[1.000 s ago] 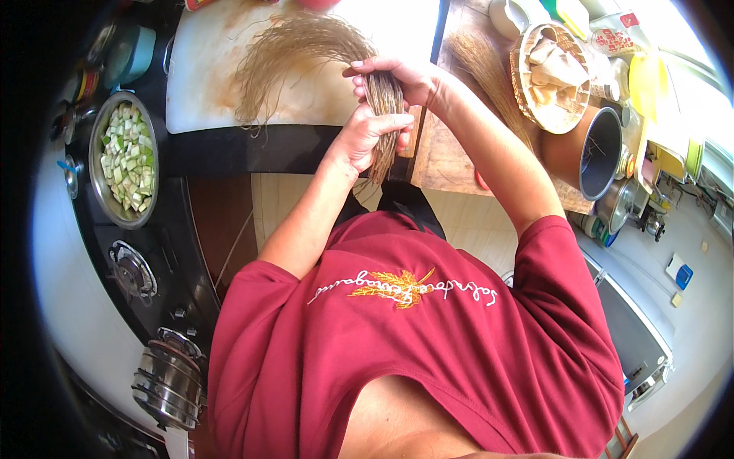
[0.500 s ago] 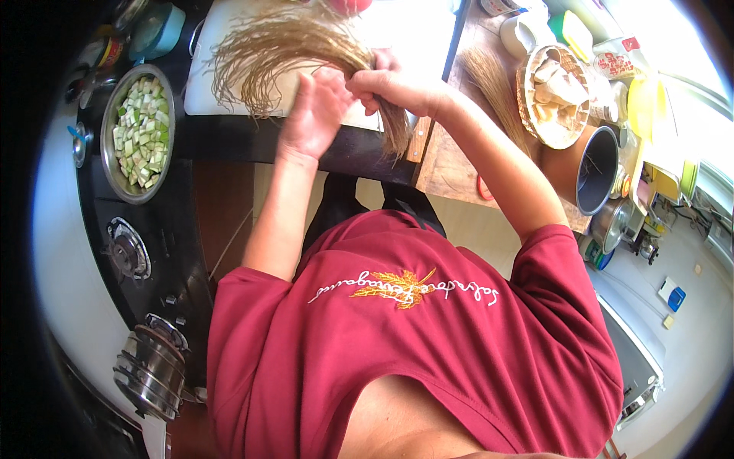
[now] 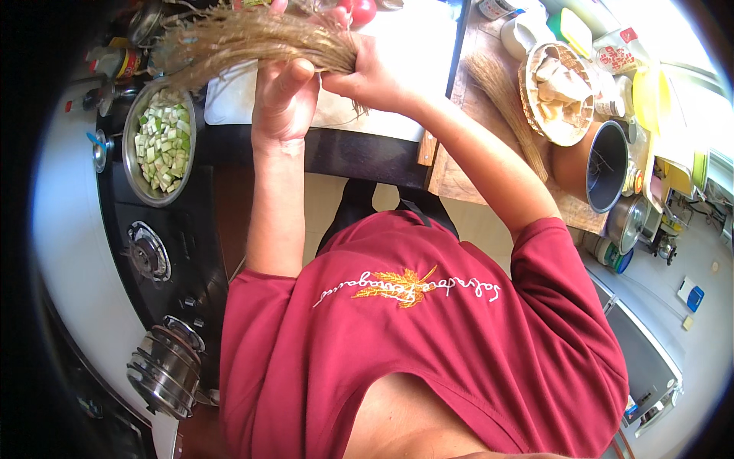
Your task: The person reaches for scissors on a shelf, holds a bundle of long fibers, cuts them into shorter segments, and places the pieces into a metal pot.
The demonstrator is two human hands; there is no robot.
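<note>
My right hand (image 3: 376,79) is closed round the gathered end of a bundle of thin, brown dried strands (image 3: 237,40). The loose strands fan out to the left, blurred by motion. My left hand (image 3: 284,99) is under and against the bundle, palm up, thumb raised; its fingers pass behind the strands, with one fingertip showing above them. Below the hands lies a white cutting board (image 3: 229,107). A similar bundle of brown strands (image 3: 505,107) rests on the wooden board (image 3: 459,164) at right.
At left, a metal bowl (image 3: 128,164) holds pale green cubes, near a gas burner (image 3: 149,251) and stacked steel pots (image 3: 164,371). A basket of pale slices (image 3: 562,96) and a dark-lined pot (image 3: 569,164) stand right. Something round and red (image 3: 359,11) lies beyond my hands.
The bundle has swung left and up, lying more level over the board. My left hand has moved left and beneath the strands. My right hand keeps hold, slightly higher.
</note>
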